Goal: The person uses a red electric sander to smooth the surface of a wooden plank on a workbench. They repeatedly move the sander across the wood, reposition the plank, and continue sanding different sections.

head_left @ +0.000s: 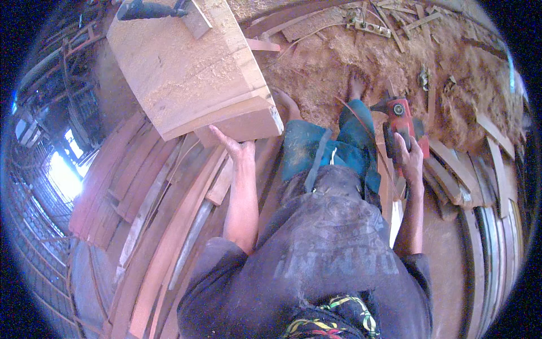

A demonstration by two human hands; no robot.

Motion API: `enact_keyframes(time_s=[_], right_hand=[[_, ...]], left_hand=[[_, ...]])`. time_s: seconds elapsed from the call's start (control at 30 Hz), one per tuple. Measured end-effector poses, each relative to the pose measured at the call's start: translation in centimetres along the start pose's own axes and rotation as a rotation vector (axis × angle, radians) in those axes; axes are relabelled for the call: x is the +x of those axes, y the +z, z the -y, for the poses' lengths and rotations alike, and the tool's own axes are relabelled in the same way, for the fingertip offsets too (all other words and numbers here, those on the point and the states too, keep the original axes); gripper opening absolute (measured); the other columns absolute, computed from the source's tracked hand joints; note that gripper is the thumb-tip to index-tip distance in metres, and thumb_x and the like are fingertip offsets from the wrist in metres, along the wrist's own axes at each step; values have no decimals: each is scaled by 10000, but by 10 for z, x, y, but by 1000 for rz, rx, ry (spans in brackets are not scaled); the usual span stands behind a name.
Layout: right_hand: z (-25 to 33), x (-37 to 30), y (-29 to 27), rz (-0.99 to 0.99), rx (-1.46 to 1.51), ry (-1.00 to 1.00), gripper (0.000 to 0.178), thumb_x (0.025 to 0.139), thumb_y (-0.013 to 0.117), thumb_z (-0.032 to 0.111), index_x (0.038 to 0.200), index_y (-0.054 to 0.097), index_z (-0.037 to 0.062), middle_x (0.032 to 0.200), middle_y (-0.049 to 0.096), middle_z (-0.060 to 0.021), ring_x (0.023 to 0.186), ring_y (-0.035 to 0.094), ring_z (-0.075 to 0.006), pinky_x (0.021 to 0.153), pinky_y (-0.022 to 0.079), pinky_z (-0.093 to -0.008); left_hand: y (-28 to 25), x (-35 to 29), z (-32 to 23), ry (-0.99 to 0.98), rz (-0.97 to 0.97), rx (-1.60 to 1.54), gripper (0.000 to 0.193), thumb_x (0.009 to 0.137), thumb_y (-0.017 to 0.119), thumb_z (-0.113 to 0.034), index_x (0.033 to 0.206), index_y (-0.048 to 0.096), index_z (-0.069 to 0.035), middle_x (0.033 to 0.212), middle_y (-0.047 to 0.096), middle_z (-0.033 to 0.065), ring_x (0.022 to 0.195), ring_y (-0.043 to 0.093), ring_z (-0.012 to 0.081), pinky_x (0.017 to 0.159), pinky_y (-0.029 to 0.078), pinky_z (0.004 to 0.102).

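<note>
My left hand (240, 148) holds a flat reddish-brown board (243, 123) at the near end of a pale wooden bench top (186, 79). One of its digits rests on the board's face; the others are partly hidden. Off to the right, my right hand (411, 155) is closed around the handle of a red and black power tool (401, 116), which looks like an electric planer. It is held beside my right leg, apart from the board. Shavings lie scattered over the bench top.
A dark tool (148, 10) and a small wood block (196, 21) sit at the bench's far end. Sawdust (322, 62) and offcuts cover the ground ahead, with a power strip (370, 27) among them. Long planks (175, 226) lie at my left; more stacked boards (480, 237) lie right.
</note>
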State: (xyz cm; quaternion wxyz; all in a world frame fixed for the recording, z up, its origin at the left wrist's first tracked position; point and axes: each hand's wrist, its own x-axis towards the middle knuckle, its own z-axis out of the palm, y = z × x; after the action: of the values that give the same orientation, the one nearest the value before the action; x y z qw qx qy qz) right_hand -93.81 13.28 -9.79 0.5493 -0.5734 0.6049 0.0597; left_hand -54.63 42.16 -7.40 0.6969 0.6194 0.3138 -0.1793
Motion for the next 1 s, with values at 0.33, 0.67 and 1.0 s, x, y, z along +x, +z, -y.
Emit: enact_keyframes(time_s=[0.33, 0.67, 1.0], right_hand=[[-45, 4, 9, -44, -102, -242, 375, 1036, 729, 383, 1185, 775, 42, 1031, 814, -138, 932, 768, -224, 791, 610, -379], [57, -73, -3, 4, -233, 121, 895, 926, 608, 797, 1273, 748, -16, 1226, 752, -301, 1227, 702, -457, 1075, 531, -498], [103, -86, 42, 141, -489, 7, 814, 944, 616, 767, 1380, 713, 86, 1267, 747, -270, 1207, 701, -469, 1080, 509, -542]], left_hand=[[0, -1, -17, -74, 123, -2, 1107, 864, 685, -805, 1713, 247, -246, 1736, 292, 112, 1587, 280, 385, 1292, 251, 656], [-19, -6, 11, -170, 169, -193, 1025, 884, 786, -637, 1694, 303, -234, 1709, 354, 110, 1575, 312, 375, 1264, 293, 647], [-40, 8, 10, -388, 389, -415, 888, 937, 783, -573, 1642, 397, -194, 1663, 428, 118, 1543, 363, 377, 1230, 334, 643]])
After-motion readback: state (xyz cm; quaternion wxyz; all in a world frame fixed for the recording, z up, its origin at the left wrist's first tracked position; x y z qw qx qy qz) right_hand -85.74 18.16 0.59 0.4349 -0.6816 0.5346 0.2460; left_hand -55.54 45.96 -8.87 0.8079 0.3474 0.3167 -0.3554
